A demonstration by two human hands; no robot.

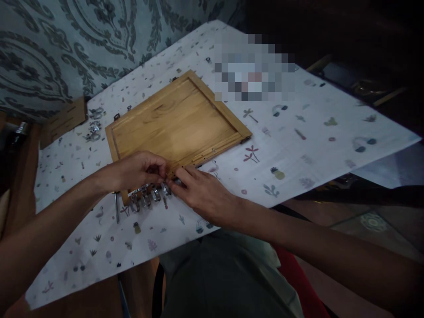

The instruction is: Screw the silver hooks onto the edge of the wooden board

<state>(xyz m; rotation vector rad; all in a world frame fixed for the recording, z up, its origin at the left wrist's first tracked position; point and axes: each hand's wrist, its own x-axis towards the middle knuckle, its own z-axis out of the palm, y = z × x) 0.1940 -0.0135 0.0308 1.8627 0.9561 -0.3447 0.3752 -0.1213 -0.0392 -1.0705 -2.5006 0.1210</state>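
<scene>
A wooden panel point(175, 119) with a raised frame lies on the patterned tablecloth. Several shiny metal clips point(145, 195) sit in a row along its near edge, with small dark holes further right on that edge. My left hand point(144, 170) rests over the near edge, its fingers curled and pinched above the clips. Close against it, my right hand point(198, 190) has its fingers bent at the rightmost clip. Whatever lies between the fingertips of either hand is too small to make out. A thin metal tool point(116, 207) lies left of the clips.
More metal parts point(94, 126) lie left of the panel, near a brown cardboard piece point(64, 121). A blurred-out patch covers something at the back of the tablecloth point(298, 154). A patterned curtain or wall covering point(82, 39) borders the far left side.
</scene>
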